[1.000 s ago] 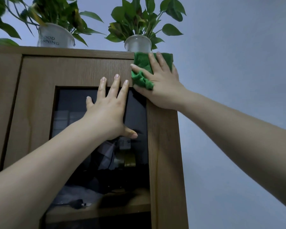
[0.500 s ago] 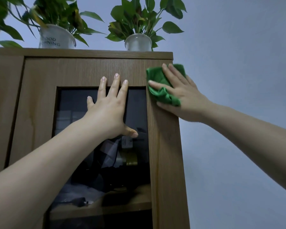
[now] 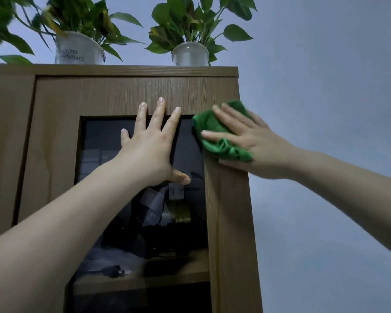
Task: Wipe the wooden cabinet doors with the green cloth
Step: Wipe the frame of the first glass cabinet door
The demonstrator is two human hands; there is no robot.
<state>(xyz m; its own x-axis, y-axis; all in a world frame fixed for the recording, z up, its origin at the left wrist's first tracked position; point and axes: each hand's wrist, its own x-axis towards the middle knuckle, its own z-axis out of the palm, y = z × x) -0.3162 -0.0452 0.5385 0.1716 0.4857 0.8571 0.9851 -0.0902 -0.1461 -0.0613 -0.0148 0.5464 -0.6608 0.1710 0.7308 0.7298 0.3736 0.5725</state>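
A tall wooden cabinet door (image 3: 113,93) with a dark glass pane (image 3: 99,159) fills the left and middle of the head view. My left hand (image 3: 151,147) lies flat on the glass, fingers spread, fingertips reaching the door's top rail. My right hand (image 3: 253,143) presses a bunched green cloth (image 3: 215,136) against the door's right stile, just below the top corner. The cloth lies under my palm and fingers, partly hidden by them.
Two potted plants stand on the cabinet top: a white pot with lettering (image 3: 79,51) at the left and a smaller clear pot (image 3: 190,55) near the right corner. A second wooden door (image 3: 7,141) adjoins on the left. A plain wall (image 3: 325,109) lies to the right.
My right hand has slid the green cloth down the right stile from the top corner of the cabinet. My left hand has stayed flat on the glass.
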